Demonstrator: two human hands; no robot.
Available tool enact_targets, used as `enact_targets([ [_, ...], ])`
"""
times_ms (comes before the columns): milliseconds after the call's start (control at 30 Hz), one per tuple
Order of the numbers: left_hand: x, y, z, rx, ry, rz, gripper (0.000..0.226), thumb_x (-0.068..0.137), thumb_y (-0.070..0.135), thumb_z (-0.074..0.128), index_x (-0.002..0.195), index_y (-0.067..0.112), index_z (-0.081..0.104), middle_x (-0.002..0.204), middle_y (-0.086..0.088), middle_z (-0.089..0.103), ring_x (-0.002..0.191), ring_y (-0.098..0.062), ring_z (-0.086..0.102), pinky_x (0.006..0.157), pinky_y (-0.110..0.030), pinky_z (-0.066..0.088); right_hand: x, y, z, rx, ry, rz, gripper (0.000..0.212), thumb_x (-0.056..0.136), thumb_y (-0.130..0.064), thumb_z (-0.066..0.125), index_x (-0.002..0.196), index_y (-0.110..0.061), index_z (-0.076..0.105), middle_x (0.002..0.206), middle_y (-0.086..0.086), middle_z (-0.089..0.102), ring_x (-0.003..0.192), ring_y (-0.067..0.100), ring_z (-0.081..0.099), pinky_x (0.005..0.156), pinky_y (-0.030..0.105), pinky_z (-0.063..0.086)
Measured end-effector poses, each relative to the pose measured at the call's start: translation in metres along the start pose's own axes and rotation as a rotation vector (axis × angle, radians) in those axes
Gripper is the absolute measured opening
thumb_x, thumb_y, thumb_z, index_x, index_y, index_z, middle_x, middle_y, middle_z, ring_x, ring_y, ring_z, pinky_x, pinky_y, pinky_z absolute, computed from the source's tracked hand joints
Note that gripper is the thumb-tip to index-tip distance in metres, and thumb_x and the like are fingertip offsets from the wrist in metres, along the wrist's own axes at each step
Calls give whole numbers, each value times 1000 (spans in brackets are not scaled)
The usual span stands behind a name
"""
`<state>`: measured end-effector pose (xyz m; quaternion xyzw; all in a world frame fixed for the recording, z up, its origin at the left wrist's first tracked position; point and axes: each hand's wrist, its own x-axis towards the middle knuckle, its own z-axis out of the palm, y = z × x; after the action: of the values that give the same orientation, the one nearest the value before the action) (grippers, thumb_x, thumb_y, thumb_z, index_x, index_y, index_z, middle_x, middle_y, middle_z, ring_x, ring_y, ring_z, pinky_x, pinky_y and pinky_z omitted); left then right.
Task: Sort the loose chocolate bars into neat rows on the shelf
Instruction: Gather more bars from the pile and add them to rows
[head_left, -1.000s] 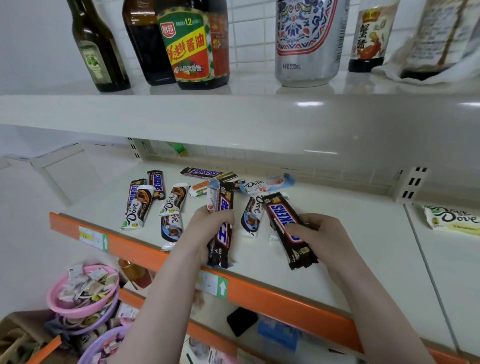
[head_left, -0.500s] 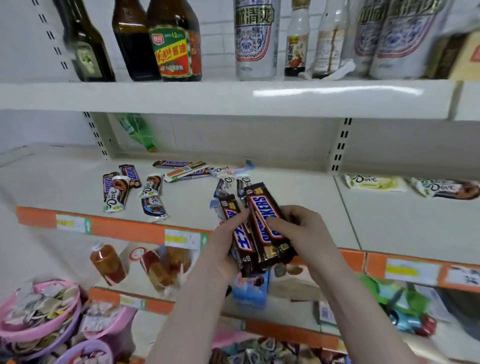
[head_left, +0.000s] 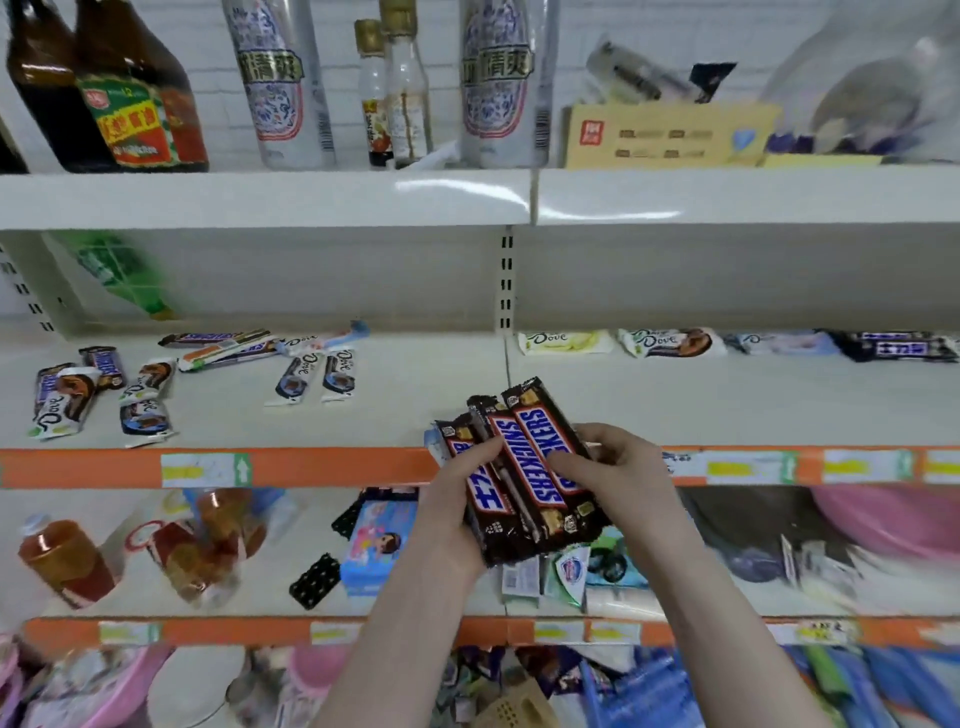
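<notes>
The left hand (head_left: 457, 499) and the right hand (head_left: 618, 478) are both closed around a fanned bundle of dark brown foil-wrapped Snickers bars (head_left: 524, 478), held in front of the orange-edged white metal shelf (head_left: 332, 467) rather than on it. A gathering step appears to be in hand. Next, the bundle would probably need to be squared up and laid down in a row. Loose white Dove bars (head_left: 311, 376) are scattered on the shelf, well apart to the left.
</notes>
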<state>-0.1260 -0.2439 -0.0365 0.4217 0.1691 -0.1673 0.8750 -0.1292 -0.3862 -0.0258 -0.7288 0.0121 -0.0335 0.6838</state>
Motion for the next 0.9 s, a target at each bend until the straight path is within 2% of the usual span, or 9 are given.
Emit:
enact_targets([
  [100,14,-38,56,16,-45,8,17,79,16,65,88,2,68,72,-18,72,57,-30,70,45,-35,55,0,2,-67,-38,37,-35,20,72,-9,73,86,-21,69,70,6,73,62,25,70,59,36,58],
  [200,28,-85,120,17,-83,-19,14,79,15,60,85,4,67,75,-18,72,61,-30,70,56,-37,58,1,5,-144,-45,48,-53,22,71,-8,74,85,-24,68,72,6,73,63,24,70,59,34,58],
  [333,44,-139,194,25,-87,-34,13,82,14,53,88,6,63,68,-15,71,55,-28,69,52,-35,57,0,9,-244,-53,84,-79,24,72,-3,72,76,-27,68,68,-3,73,59,15,69,52,24,55],
  [433,56,-164,238,27,-101,-43,13,84,12,51,77,7,60,60,-14,69,49,-25,67,44,-32,54,2,12,-302,-95,118,-89,25,71,-5,73,77,-29,69,71,-5,74,62,12,68,55,24,56],
  [533,70,-182,273,68,-121,-102,16,84,16,56,72,7,63,60,-14,69,48,-26,66,43,-34,54,11,16,-346,-142,138,-75,25,71,-8,74,91,-22,69,79,0,74,67,15,69,58,27,56],
  [667,101,-194,308,135,-173,-135,22,81,27,65,73,7,72,68,-14,72,55,-25,69,49,-34,57,34,17,-386,-229,147,-110,28,73,-9,73,79,-35,65,78,2,72,66,18,67,62,34,55],
  [767,126,-197,330,130,-210,-155,29,76,34,68,67,8,76,76,-15,73,62,-26,70,51,-35,56,59,19,-409,-277,136,-150,24,76,-11,71,84,-32,66,81,8,72,69,24,67,64,35,54],
  [833,145,-195,343,93,-197,-164,31,74,36,70,65,7,73,69,-13,71,55,-23,68,47,-31,55,79,21,-423,-238,99,-155,22,78,-10,69,95,-23,70,85,6,73,72,21,69,66,32,55],
  [900,167,-191,356,86,-153,-148,33,71,39,72,70,7,69,62,-9,68,48,-21,64,47,-27,54,102,22,-435,-236,56,-175,24,80,-9,67,100,-21,70,81,-6,74,68,11,68,61,24,54],
])
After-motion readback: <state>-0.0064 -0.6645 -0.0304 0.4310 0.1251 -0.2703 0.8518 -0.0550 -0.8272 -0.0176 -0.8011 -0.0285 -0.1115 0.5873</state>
